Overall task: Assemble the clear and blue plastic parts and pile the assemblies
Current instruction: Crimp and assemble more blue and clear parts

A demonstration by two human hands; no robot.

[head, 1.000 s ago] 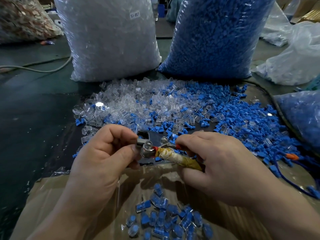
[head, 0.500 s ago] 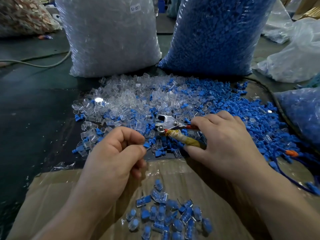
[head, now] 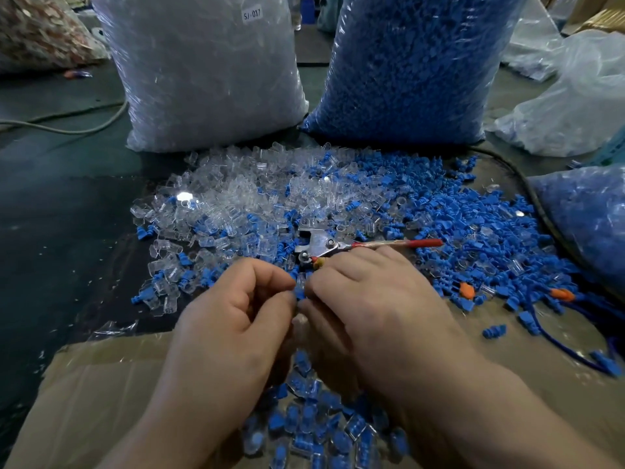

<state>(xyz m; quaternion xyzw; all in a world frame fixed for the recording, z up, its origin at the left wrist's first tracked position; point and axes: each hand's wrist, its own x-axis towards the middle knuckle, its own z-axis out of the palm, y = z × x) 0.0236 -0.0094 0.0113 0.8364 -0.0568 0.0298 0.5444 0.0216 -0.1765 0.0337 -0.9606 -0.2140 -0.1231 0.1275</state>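
Observation:
My left hand point(head: 236, 316) and my right hand point(head: 372, 309) meet fingertip to fingertip above the cardboard's far edge. Together they pinch a small blue part point(head: 299, 293); how it sits in the fingers is mostly hidden. Just beyond them, metal pliers point(head: 319, 247) lie on the loose parts, with the red handle pointing right and the taped handle running under my right hand. Loose clear parts point(head: 236, 198) spread at left and loose blue parts point(head: 473, 231) at right. Below my hands, a pile of assemblies point(head: 321, 431) lies on the cardboard point(head: 101, 384).
A big bag of clear parts point(head: 203, 72) and a big bag of blue parts point(head: 406, 62) stand behind the loose heap. Another blue-filled bag point(head: 585, 214) lies at the right edge. Two orange pieces point(head: 466, 290) and a dark cable point(head: 527, 187) sit at right.
The pliers went from between my hands out onto the loose parts, where they now lie with handles spread. My right hand came back to my left hand, and both now pinch a blue part.

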